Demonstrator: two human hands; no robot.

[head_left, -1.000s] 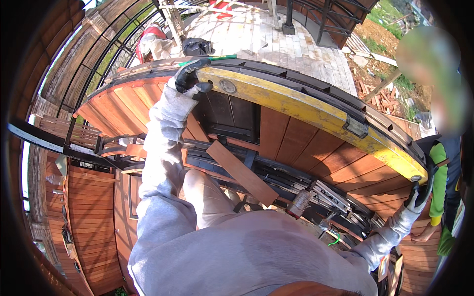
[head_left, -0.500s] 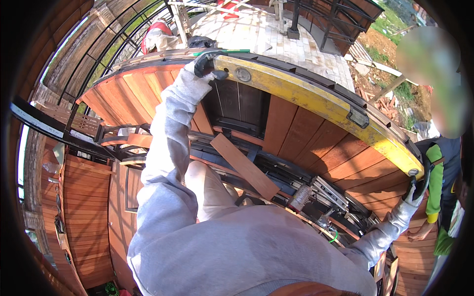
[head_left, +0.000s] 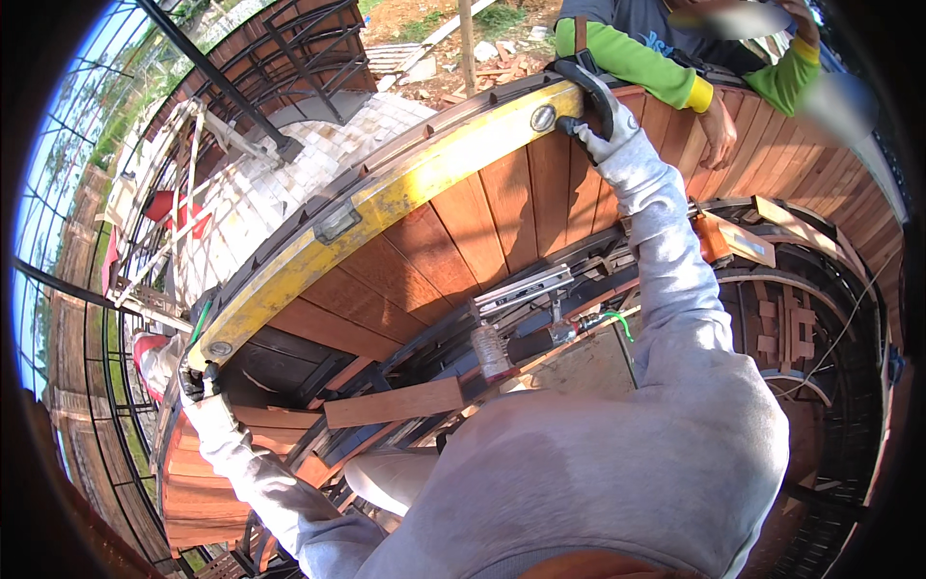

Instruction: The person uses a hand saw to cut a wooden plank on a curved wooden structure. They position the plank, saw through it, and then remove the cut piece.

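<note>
The gloved left hand [head_left: 200, 374] and gloved right hand [head_left: 595, 114] grip opposite ends of a yellow spirit level [head_left: 417, 185], which stretches along the dark rim [head_left: 436, 129] of a curved, wood-plank wall [head_left: 471, 224], with a co-worker's green sleeve [head_left: 648, 73] just beside the right hand.

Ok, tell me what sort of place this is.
Probably an outdoor building site: a long yellow spirit level is held along curved wooden planking, a loose board lies nearby, and reddish bricks are scattered on the ground beyond.
</note>
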